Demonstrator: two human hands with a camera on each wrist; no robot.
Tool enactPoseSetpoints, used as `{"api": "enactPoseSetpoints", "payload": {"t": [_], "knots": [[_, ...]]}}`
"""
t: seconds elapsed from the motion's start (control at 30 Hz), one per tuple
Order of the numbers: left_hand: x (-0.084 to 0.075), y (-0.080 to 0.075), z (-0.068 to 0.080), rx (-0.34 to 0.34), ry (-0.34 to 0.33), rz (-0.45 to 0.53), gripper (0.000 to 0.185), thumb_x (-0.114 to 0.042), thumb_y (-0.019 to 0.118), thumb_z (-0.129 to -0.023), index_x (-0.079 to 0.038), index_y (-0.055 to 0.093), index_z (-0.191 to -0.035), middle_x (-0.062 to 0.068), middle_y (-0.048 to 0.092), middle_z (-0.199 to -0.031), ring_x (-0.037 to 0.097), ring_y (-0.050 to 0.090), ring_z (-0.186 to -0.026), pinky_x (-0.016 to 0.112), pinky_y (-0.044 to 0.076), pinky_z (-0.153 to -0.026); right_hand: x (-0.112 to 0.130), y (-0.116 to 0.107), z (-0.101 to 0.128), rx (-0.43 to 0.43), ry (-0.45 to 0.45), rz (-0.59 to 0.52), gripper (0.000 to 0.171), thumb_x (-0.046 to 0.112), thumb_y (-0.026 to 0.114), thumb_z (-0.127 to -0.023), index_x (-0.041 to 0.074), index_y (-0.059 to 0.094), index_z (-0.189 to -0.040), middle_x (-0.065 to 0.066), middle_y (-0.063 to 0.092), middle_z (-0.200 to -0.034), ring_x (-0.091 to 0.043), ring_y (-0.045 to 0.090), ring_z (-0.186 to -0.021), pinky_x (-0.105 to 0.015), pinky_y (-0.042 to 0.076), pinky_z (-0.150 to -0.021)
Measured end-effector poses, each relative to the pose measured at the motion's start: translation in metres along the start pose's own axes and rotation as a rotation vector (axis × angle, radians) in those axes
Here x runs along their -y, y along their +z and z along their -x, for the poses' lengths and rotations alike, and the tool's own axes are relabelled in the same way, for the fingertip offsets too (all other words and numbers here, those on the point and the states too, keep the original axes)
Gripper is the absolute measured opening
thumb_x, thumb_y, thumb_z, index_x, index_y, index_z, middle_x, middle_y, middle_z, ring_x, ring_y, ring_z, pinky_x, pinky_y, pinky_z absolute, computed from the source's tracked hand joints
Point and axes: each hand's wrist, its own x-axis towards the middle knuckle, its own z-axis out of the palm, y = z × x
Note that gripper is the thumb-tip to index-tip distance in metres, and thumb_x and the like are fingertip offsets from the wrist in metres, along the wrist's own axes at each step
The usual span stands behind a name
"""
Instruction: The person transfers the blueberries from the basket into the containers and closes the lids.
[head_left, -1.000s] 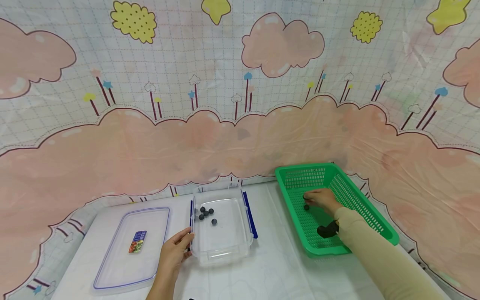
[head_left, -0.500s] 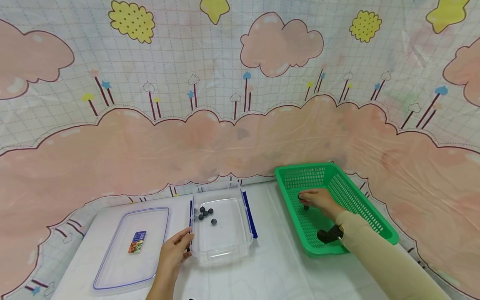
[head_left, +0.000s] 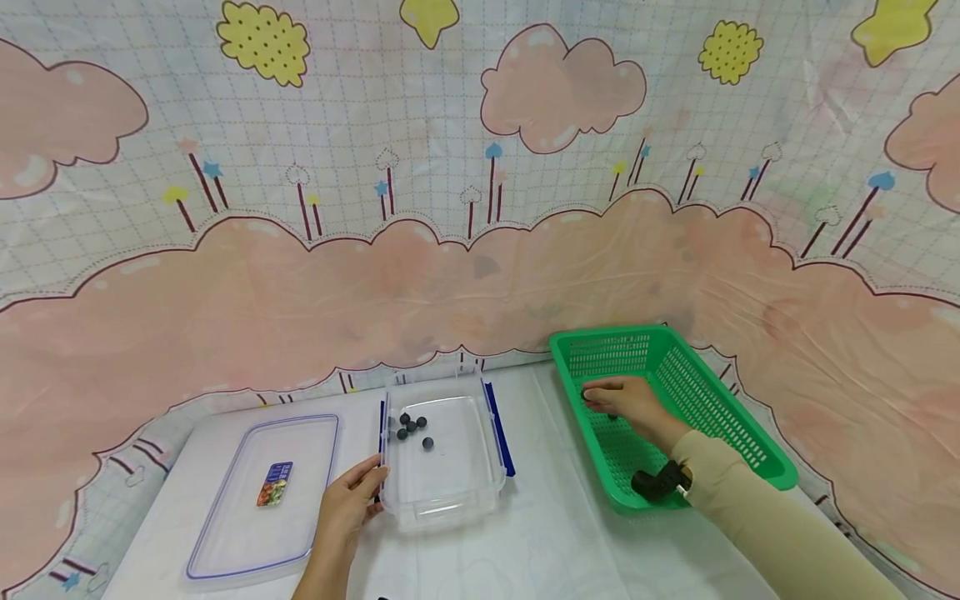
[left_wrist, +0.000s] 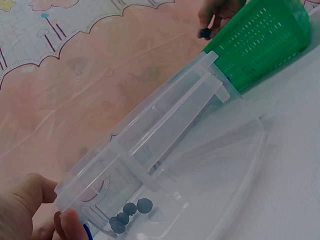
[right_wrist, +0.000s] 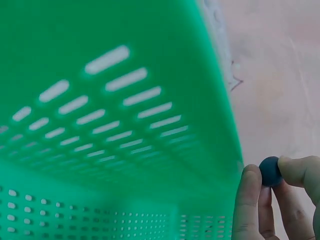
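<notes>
In the head view my left hand (head_left: 348,500) grips the left wall of a clear plastic food container (head_left: 457,471), thumb and fingers at its side. Several dark blueberries (head_left: 412,427) lie inside, toward that wall. My right hand (head_left: 633,407) is over the left rim of a green basket (head_left: 615,498). Between thumb and fingertips it pinches one blueberry (right_wrist: 270,171), plain in the right wrist view and raised above the basket rim in the left wrist view. Another blueberry (head_left: 612,416) shows in the basket, partly hidden under the right hand.
A clear lid (head_left: 225,533) with a blue edge and a colourful label (head_left: 275,484) lies left of the container. Dark blue clips (head_left: 500,429) hang from the container's sides. A patterned cloth (head_left: 420,292) rises behind the white table (head_left: 558,533).
My right hand has moved left and up with the blueberry, from inside the basket to its left rim. The left hand and the container have stayed in place.
</notes>
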Motion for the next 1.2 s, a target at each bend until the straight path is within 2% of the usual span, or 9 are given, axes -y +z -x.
{"api": "enactPoseSetpoints", "payload": {"t": [0.2,0.4,0.73,0.9,1.1,1.2], "knots": [[0.000,-0.001,-0.001,0.002,0.003,0.004,0.049,-0.016,0.067,-0.093,0.002,0.055,-0.137,-0.008,0.056,-0.082,0.009,0.050,-0.078,0.019,0.052,-0.059,0.005,0.008,-0.001,0.021,-0.007,-0.007,0.040,0.010,0.063,-0.096,-0.013,0.057,-0.128,-0.026,0.063,-0.123,-0.022,0.070,-0.102,-0.043,0.052,-0.098],[-0.001,-0.001,-0.001,0.009,0.006,0.014,0.050,-0.018,0.068,-0.093,0.003,0.054,-0.137,-0.008,0.055,-0.082,0.009,0.050,-0.077,0.019,0.052,-0.058,0.009,0.016,-0.007,0.046,0.010,0.002,0.040,0.009,0.064,-0.095,-0.014,0.057,-0.127,-0.027,0.062,-0.124,-0.029,0.068,-0.105,-0.038,0.055,-0.094],[-0.001,0.000,-0.001,0.005,-0.003,0.010,0.049,-0.016,0.067,-0.093,0.002,0.055,-0.136,-0.006,0.055,-0.084,0.011,0.050,-0.079,0.019,0.052,-0.059,0.015,0.031,-0.019,0.094,0.038,-0.004,0.037,0.006,0.062,-0.096,-0.015,0.057,-0.126,-0.028,0.063,-0.122,-0.023,0.070,-0.101,-0.038,0.056,-0.092],[-0.001,0.000,-0.001,0.003,-0.004,0.011,0.050,-0.018,0.068,-0.093,0.002,0.054,-0.137,-0.007,0.055,-0.084,0.010,0.050,-0.079,0.020,0.052,-0.059,0.018,0.041,-0.025,0.102,0.063,-0.026,0.035,0.004,0.065,-0.093,-0.014,0.060,-0.123,-0.025,0.066,-0.117,-0.022,0.071,-0.096,-0.038,0.056,-0.091],[-0.001,0.000,-0.002,0.005,-0.008,0.021,0.051,-0.018,0.068,-0.093,0.002,0.054,-0.138,-0.007,0.056,-0.083,0.010,0.050,-0.079,0.020,0.052,-0.058,0.019,0.057,-0.033,0.133,0.037,-0.043,0.033,0.000,0.063,-0.093,-0.018,0.060,-0.120,-0.024,0.069,-0.111,-0.017,0.071,-0.089,-0.043,0.054,-0.093],[0.000,-0.001,-0.001,0.004,-0.011,0.021,0.050,-0.017,0.068,-0.093,0.002,0.054,-0.138,-0.007,0.056,-0.083,0.011,0.050,-0.079,0.019,0.052,-0.059,0.019,0.066,-0.037,0.142,0.035,-0.046,0.032,-0.001,0.064,-0.092,-0.018,0.060,-0.118,-0.022,0.070,-0.106,-0.017,0.071,-0.087,-0.042,0.056,-0.091]]}}
